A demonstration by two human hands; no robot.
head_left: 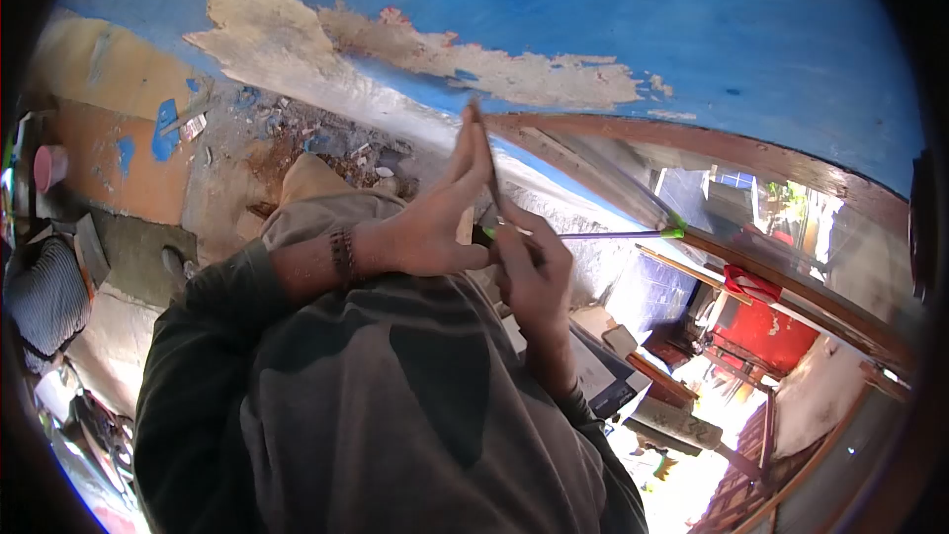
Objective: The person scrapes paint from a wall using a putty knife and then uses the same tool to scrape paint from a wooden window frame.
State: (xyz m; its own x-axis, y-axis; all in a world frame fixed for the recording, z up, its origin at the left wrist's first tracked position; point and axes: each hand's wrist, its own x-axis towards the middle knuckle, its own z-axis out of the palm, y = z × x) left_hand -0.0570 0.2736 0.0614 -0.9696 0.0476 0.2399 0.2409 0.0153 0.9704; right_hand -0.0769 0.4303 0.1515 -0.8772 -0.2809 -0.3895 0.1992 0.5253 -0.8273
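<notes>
My left hand [445, 213] is raised in front of my chest, its fingers stretched out and held together toward the blue wall [593, 10]. A thin dark blade-like strip [491, 163] runs along the side of those fingers. My right hand [534, 272] is closed round the lower end of this strip, close to my left palm. Above the fingertips, a bare patch [415, 49] with ragged edges shows where the blue paint is gone. A beaded bracelet [343, 255] circles my left wrist.
Rubble and paint flakes [366, 153] lie along the wall base at left. A window frame [791, 262] with a red cloth [751, 284] is on the right. A pink cup [49, 167] stands far left, and a dark box [613, 386] lies below my right hand.
</notes>
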